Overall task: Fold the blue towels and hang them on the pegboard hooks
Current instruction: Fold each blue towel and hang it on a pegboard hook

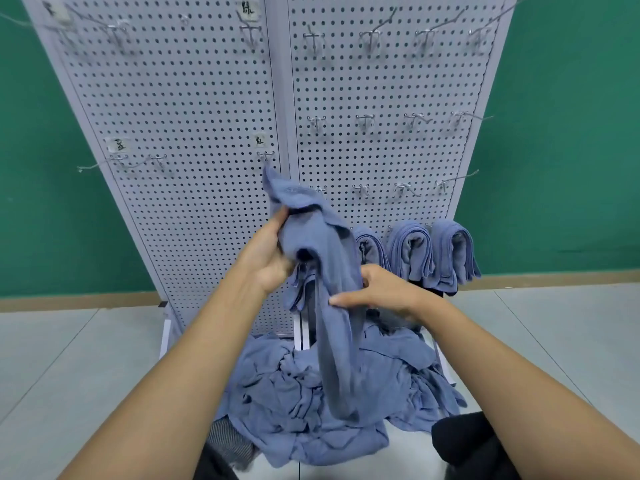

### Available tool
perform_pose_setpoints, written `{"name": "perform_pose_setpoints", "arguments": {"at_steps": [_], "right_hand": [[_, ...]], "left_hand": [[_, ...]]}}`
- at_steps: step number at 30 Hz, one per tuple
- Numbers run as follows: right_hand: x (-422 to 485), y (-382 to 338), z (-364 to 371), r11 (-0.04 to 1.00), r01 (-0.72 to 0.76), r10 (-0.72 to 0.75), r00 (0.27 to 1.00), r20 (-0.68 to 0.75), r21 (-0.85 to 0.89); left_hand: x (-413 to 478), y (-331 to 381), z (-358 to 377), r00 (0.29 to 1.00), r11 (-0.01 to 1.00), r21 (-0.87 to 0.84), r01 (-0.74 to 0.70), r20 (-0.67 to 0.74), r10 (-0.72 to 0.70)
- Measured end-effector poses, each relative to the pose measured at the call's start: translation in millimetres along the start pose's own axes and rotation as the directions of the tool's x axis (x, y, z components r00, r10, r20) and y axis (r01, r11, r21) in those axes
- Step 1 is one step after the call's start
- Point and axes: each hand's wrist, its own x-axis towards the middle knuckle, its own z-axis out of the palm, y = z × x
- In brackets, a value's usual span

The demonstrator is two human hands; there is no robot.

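Observation:
I hold one blue towel (325, 258) up in front of the white pegboard (194, 133). My left hand (270, 258) grips its bunched upper part, and a corner sticks up above the fingers. My right hand (374, 292) pinches the hanging strip lower down, which trails toward the floor. Three folded blue towels hang on the lowest hooks at the right: one (370, 247) partly hidden behind the held towel, a second (410, 251) and a third (453, 251). A heap of loose blue towels (277, 393) lies on the floor at the pegboard's foot.
Rows of bare metal hooks (365, 121) stick out of the right panel, and a few more (156, 161) from the left panel beside small paper labels (117, 145). A green wall (571, 133) stands behind. The floor is grey tile (69, 358). My dark-clothed knees (467, 445) show at the bottom.

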Motion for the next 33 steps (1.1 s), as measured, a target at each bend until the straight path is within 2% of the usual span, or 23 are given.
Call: {"name": "perform_pose_setpoints", "arguments": {"at_steps": [1, 3, 5, 7, 10, 14, 16, 18, 20, 23, 27, 29, 31, 33], "right_hand": [[1.3, -1.9, 1.6, 0.998, 0.018, -0.012, 0.996, -0.083, 0.065], [3.5, -6.6, 0.7, 0.975, 0.053, 0.0, 0.971, -0.239, 0.218], [5.1, -8.9, -3.5, 0.941, 0.088, 0.025, 0.945, -0.326, 0.328], [5.7, -11.4, -5.1, 0.914, 0.108, 0.055, 0.922, -0.383, 0.39], [7.9, -13.6, -3.1, 0.867, 0.147, 0.09, 0.894, -0.439, 0.476], [7.4, -13.3, -0.3, 0.834, 0.175, 0.076, 0.903, -0.422, 0.524], [6.0, -13.7, 1.4, 0.832, 0.183, 0.039, 0.922, -0.384, 0.523], [5.2, -12.7, 2.1, 0.849, 0.183, -0.008, 0.942, -0.335, 0.495], [5.0, -10.9, 2.9, 0.899, 0.142, -0.01, 0.953, -0.303, 0.415], [5.4, -4.0, 4.2, 0.969, 0.035, 0.04, 0.956, -0.292, 0.246], [3.0, -6.1, 3.9, 0.955, 0.073, 0.033, 0.937, -0.347, 0.287], [1.8, -8.8, 2.7, 0.944, 0.099, 0.021, 0.934, -0.357, 0.315], [1.1, -9.5, 3.0, 0.928, 0.103, 0.026, 0.941, -0.338, 0.359], [0.3, -9.6, 4.2, 0.912, 0.094, 0.042, 0.947, -0.318, 0.399]], "left_hand": [[0.2, -1.8, -4.1, 0.999, 1.0, -0.012, -0.003, -0.032, 0.003], [1.6, -8.2, -14.8, 0.996, 0.996, 0.075, 0.044, -0.085, -0.038], [-0.2, -16.9, -22.3, 0.984, 0.95, 0.278, 0.141, -0.148, -0.103], [-5.6, -28.0, -22.4, 0.982, 0.865, 0.47, 0.174, -0.152, -0.116], [-15.1, -44.9, -13.8, 0.996, 0.744, 0.662, 0.092, -0.061, -0.068], [-21.7, -60.9, -7.1, 1.0, 0.565, 0.825, -0.024, 0.026, 0.004], [-20.5, -65.1, -7.1, 0.993, 0.513, 0.854, -0.083, 0.029, 0.113], [-16.8, -64.8, -8.3, 0.983, 0.534, 0.841, -0.084, -0.02, 0.185], [-12.7, -62.3, -9.7, 0.978, 0.588, 0.806, -0.071, -0.06, 0.2], [-11.2, -59.4, -7.9, 0.977, 0.599, 0.797, -0.082, -0.054, 0.207], [-7.8, -58.8, -15.3, 0.966, 0.603, 0.795, -0.065, -0.101, 0.237], [-4.4, -55.8, -21.4, 0.945, 0.51, 0.856, -0.084, -0.094, 0.315], [-4.3, -52.8, -24.5, 0.921, 0.346, 0.928, -0.136, -0.01, 0.388], [-5.6, -52.1, -25.4, 0.913, 0.227, 0.961, -0.158, 0.055, 0.403]]}}
